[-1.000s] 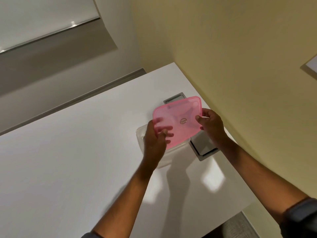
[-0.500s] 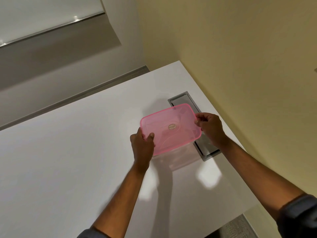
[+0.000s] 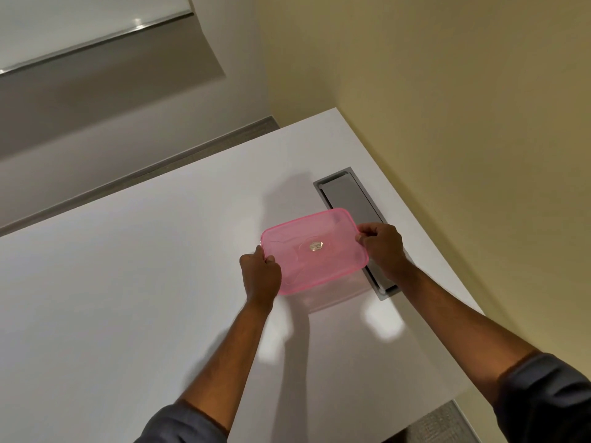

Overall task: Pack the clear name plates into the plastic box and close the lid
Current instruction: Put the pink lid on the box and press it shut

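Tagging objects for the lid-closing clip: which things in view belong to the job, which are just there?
Job:
pink lid
clear plastic box under it
left hand and right hand, gripping the lid's ends

Not part of it:
grey cable hatch set in the white table

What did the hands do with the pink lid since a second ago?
The pink lid was tilted up above the clear box; now it has come down and lies flat on top of it. The left hand moved from under the lid to gripping its left edge. The right hand kept hold of the right edge. The box stayed on the white table, beside the grey hatch.
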The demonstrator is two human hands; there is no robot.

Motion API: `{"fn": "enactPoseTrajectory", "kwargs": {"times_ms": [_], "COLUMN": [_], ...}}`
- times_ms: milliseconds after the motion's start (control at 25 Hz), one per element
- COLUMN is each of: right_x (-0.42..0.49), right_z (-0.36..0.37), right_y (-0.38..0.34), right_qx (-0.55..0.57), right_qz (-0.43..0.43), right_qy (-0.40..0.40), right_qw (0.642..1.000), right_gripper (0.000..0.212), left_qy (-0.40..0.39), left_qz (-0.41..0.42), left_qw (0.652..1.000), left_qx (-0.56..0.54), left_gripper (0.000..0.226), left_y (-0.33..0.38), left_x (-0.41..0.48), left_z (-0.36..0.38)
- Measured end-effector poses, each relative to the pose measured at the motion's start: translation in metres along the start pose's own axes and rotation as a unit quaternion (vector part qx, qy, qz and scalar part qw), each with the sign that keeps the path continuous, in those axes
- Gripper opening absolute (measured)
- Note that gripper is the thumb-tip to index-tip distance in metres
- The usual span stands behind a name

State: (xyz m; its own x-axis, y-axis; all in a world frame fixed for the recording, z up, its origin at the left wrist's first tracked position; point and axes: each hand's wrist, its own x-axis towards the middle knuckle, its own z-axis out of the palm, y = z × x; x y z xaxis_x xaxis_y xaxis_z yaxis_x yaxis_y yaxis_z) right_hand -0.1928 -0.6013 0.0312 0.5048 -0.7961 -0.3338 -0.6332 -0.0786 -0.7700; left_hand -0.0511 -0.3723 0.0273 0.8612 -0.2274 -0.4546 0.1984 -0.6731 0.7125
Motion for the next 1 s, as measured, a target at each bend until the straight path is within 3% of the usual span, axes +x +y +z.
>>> {"fn": "enactPoseTrajectory", "kwargs": {"times_ms": [200, 520, 720, 1000], "right_x": [0.003, 0.008, 0.012, 0.014], "right_z": [0.008, 0.010, 0.015, 0.024], "right_y": [0.004, 0.010, 0.013, 0.020], "right_qx": [-0.015, -0.013, -0.015, -0.003], "right_qz": [-0.012, -0.021, -0.009, 0.003], "right_qy": [0.010, -0.002, -0.007, 0.003], "right_qw": [1.000, 1.000, 1.000, 1.000], "right_gripper": [0.027, 0.018, 0.022, 0.016], "left_qy": [0.014, 0.032, 0.067, 0.145], "left_qz": [-0.001, 0.016, 0.043, 0.037], "left_qw": [1.000, 0.998, 0.991, 0.984], "left_qx": [0.019, 0.046, 0.105, 0.095], "left_gripper": [0.011, 0.050, 0.042, 0.034], "left_y": [-0.006, 0.003, 0.006, -0.009], "left_x": [0.004, 0.011, 0.032, 0.034], "left_z": [0.003, 0.003, 0.014, 0.037]}}
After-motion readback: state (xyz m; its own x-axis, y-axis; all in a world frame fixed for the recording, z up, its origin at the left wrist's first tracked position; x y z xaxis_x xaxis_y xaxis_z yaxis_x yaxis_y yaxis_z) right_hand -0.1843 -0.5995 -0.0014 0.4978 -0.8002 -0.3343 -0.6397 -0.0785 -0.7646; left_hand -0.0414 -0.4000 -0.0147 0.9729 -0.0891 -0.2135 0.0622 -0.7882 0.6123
